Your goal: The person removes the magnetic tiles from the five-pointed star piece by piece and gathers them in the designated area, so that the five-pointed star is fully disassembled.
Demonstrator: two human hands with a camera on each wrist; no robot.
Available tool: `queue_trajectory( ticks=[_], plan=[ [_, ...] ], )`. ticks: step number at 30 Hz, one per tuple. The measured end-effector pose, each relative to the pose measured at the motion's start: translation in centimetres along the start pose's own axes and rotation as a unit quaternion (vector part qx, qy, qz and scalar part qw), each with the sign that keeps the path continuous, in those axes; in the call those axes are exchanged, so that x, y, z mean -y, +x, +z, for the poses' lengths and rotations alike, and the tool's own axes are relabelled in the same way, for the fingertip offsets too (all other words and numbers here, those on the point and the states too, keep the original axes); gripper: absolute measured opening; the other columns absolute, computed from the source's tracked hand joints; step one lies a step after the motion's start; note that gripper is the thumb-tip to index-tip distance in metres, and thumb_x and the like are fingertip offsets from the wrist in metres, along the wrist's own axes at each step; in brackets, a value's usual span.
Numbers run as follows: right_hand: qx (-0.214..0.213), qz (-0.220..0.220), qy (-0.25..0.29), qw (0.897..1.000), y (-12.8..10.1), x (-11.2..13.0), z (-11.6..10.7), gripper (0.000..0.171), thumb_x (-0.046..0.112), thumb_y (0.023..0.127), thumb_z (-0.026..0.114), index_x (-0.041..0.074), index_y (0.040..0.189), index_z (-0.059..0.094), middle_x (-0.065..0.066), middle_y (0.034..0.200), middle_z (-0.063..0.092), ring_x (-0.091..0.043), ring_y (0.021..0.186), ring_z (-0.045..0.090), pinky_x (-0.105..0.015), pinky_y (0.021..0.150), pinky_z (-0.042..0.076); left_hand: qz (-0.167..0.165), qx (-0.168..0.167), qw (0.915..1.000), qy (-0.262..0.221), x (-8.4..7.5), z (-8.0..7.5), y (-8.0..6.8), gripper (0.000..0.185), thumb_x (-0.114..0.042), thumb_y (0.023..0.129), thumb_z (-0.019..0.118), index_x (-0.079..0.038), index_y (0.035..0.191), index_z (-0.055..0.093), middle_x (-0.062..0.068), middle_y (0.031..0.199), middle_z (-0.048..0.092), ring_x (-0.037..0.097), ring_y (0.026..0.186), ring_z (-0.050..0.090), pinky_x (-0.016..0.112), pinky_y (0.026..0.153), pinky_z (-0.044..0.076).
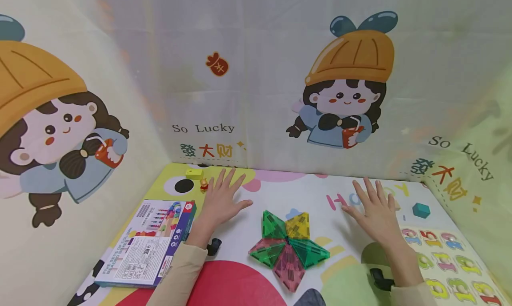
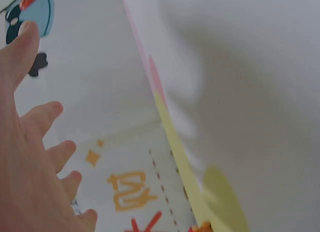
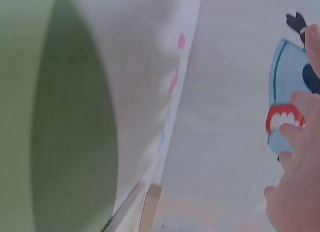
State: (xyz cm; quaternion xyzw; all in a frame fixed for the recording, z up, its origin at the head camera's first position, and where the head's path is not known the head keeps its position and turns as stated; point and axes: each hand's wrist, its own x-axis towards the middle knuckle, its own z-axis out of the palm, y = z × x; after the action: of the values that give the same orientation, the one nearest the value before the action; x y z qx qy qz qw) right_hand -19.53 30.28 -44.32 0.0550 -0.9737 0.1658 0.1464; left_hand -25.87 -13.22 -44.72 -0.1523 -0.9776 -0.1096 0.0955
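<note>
Both hands are held palm down with fingers spread, and neither holds anything. The left hand is over the left half of the table, close to a small orange-and-red figurine and a yellow block. On the other side, the right hand hovers near the number puzzle board. Between them, nearer the front, lies a star-like shape of translucent tiles in green, yellow and pink. Spread fingers show in the left wrist view, and the right hand's fingers in the right wrist view.
A printed toy box lies at the left, beside the left forearm. A teal block sits at the back right, and a wooden piece is partly hidden behind the right hand. Patterned cloth walls rise behind and at both sides.
</note>
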Motion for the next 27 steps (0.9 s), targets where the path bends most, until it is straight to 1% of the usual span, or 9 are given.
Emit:
queue_trajectory(
  ticks=[2, 7, 13, 15, 19, 21, 23, 25, 27],
  plan=[
    [0.007, -0.008, 0.012, 1.000, 0.3, 0.7, 0.2, 0.085, 0.059, 0.094, 0.055, 0.023, 0.160, 0.016, -0.015, 0.168, 0.006, -0.038, 0.154, -0.012, -0.071, 0.115, -0.010, 0.009, 0.009, 0.9999, -0.001, -0.7, 0.3, 0.0, 0.085, -0.077, 0.086, 0.048, -0.037, 0.157, 0.025, 0.000, 0.169, 0.013, 0.031, 0.157, 0.003, 0.061, 0.122, 0.008],
    [0.034, -0.032, 0.038, 0.998, 1.0, 2.2, 1.1, 0.086, 0.057, 0.091, 0.061, 0.022, 0.159, 0.023, -0.016, 0.167, 0.013, -0.039, 0.155, -0.005, -0.073, 0.114, -0.002, 0.036, 0.034, 0.9984, -0.026, -2.6, 1.2, -0.2, 0.085, -0.078, 0.086, 0.047, -0.034, 0.156, 0.031, -0.001, 0.167, 0.020, 0.030, 0.156, 0.008, 0.061, 0.122, 0.011],
    [0.070, -0.055, 0.064, 0.994, 1.6, 4.0, 2.3, 0.086, 0.055, 0.087, 0.067, 0.019, 0.157, 0.032, -0.018, 0.164, 0.023, -0.046, 0.152, 0.008, -0.074, 0.113, 0.004, 0.072, 0.078, 0.9927, -0.057, -4.9, 1.8, -0.5, 0.082, -0.077, 0.087, 0.047, -0.035, 0.156, 0.030, 0.003, 0.166, 0.022, 0.030, 0.156, 0.013, 0.062, 0.121, 0.015],
    [0.080, -0.065, 0.074, 0.992, 1.7, 4.6, 2.8, 0.083, 0.053, 0.087, 0.068, 0.017, 0.155, 0.036, -0.020, 0.162, 0.027, -0.048, 0.151, 0.011, -0.074, 0.113, 0.005, 0.085, 0.089, 0.9906, -0.059, -5.6, 2.0, -0.6, 0.082, -0.077, 0.087, 0.047, -0.035, 0.156, 0.031, 0.003, 0.166, 0.024, 0.031, 0.155, 0.016, 0.061, 0.120, 0.017],
    [0.094, -0.091, 0.100, 0.986, 1.5, 5.5, 3.9, 0.076, 0.048, 0.087, 0.071, 0.013, 0.149, 0.045, -0.022, 0.155, 0.039, -0.050, 0.148, 0.020, -0.072, 0.113, 0.011, 0.113, 0.103, 0.9862, -0.063, -6.7, 2.6, -0.8, 0.081, -0.077, 0.087, 0.048, -0.035, 0.155, 0.032, 0.002, 0.162, 0.032, 0.030, 0.152, 0.027, 0.058, 0.118, 0.026],
    [0.113, -0.095, 0.126, 0.981, 1.4, 5.9, 4.2, 0.073, 0.046, 0.087, 0.072, 0.011, 0.147, 0.048, -0.022, 0.152, 0.043, -0.050, 0.146, 0.025, -0.073, 0.112, 0.017, 0.122, 0.115, 0.9834, -0.070, -7.1, 2.9, -1.0, 0.081, -0.077, 0.087, 0.048, -0.036, 0.155, 0.033, 0.002, 0.161, 0.034, 0.028, 0.149, 0.032, 0.055, 0.116, 0.030],
    [0.146, -0.085, 0.166, 0.971, 1.2, 6.3, 4.4, 0.071, 0.045, 0.088, 0.072, 0.011, 0.146, 0.049, -0.021, 0.151, 0.046, -0.049, 0.144, 0.031, -0.072, 0.111, 0.023, 0.124, 0.131, 0.9802, -0.082, -7.5, 3.1, -1.3, 0.080, -0.078, 0.086, 0.048, -0.038, 0.154, 0.034, 0.001, 0.160, 0.037, 0.026, 0.146, 0.038, 0.053, 0.114, 0.034],
    [0.184, -0.071, 0.206, 0.958, 1.1, 6.6, 4.5, 0.070, 0.044, 0.089, 0.070, 0.011, 0.146, 0.049, -0.019, 0.148, 0.049, -0.046, 0.140, 0.039, -0.070, 0.108, 0.031, 0.121, 0.148, 0.9769, -0.096, -7.9, 3.3, -1.5, 0.078, -0.078, 0.086, 0.048, -0.040, 0.153, 0.035, -0.001, 0.159, 0.038, 0.024, 0.144, 0.042, 0.052, 0.112, 0.038],
    [0.220, -0.057, 0.247, 0.942, 1.0, 6.8, 4.5, 0.067, 0.041, 0.091, 0.069, 0.010, 0.147, 0.048, -0.017, 0.144, 0.054, -0.042, 0.133, 0.048, -0.064, 0.103, 0.042, 0.117, 0.157, 0.9749, -0.106, -8.3, 3.3, -1.7, 0.077, -0.079, 0.085, 0.048, -0.040, 0.151, 0.037, -0.003, 0.157, 0.040, 0.022, 0.141, 0.045, 0.051, 0.108, 0.042]
  ],
)
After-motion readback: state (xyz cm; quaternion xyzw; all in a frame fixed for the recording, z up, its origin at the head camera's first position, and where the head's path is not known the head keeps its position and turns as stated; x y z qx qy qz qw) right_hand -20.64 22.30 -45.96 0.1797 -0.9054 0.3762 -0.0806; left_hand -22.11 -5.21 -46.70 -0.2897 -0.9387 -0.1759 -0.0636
